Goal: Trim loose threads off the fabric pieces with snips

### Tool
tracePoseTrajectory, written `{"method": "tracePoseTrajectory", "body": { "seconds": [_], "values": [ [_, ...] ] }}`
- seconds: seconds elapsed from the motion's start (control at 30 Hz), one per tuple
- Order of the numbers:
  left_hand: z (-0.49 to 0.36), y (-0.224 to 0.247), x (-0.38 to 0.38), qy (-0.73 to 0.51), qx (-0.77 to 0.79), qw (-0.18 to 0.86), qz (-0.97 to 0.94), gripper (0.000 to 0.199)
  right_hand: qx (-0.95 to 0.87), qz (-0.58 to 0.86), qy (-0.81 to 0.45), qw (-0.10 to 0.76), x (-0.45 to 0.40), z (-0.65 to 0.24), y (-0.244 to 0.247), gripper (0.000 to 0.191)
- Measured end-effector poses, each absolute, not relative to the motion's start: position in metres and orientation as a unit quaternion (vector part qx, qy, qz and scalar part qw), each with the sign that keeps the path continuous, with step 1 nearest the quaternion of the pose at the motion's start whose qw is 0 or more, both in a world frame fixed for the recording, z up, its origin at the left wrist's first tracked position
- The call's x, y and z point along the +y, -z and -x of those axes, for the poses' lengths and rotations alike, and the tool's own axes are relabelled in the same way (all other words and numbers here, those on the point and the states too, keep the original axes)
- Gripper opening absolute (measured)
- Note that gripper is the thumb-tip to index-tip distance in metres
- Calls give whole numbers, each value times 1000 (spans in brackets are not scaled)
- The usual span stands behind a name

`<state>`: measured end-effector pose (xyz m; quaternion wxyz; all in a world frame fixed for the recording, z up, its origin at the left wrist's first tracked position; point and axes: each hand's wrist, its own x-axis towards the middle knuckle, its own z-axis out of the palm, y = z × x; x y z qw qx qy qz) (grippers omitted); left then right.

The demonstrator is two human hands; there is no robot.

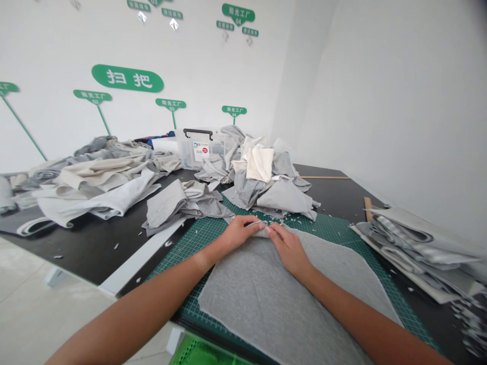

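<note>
A large piece of grey fabric (274, 299) lies spread over the green cutting mat (335, 228), its near part reaching past the front edge of the mat. My left hand (242, 230) pinches the far edge of this fabric between thumb and fingers. Close beside it, my right hand (287, 243) grips the same edge, with the thumb on top. The two thumbs almost meet, and a small fold of cloth shows between them. Just beyond the hands, small light scraps are scattered on the mat.
Heaped cloth pieces (266, 177) stand behind the mat, near a clear plastic box (200, 149). More fabric (99, 177) covers the table's left side. At right lies a stack of folded cloth (418, 248). A green basket (201, 352) sits below the table edge.
</note>
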<state>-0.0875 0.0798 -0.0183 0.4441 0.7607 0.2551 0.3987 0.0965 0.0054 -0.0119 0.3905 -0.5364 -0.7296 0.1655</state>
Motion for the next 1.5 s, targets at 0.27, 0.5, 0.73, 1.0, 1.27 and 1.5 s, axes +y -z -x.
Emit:
{"method": "tracePoseTrajectory", "body": {
  "seconds": [0.27, 0.5, 0.73, 1.0, 1.27, 1.5],
  "values": [
    [87, 18, 80, -394, 250, 453, -760, 31, -721, 550, -164, 387, 5, -95, 10, 31],
    [88, 17, 79, -378, 243, 462, -764, 31, -723, 558, -151, 380, 5, -96, 12, 31],
    [89, 13, 75, -369, 244, 482, -756, 33, -721, 549, -159, 391, 7, -96, 14, 32],
    [87, 12, 76, -388, 254, 462, -756, 33, -669, 535, -232, 461, 11, -97, 9, 35],
    [88, 8, 75, -393, 267, 424, -771, 34, -688, 535, -206, 445, 21, -103, 7, 33],
    [111, 0, 74, -251, 307, 441, -805, 33, -635, 567, -142, 506, 16, -126, -43, 37]
  ]
}}
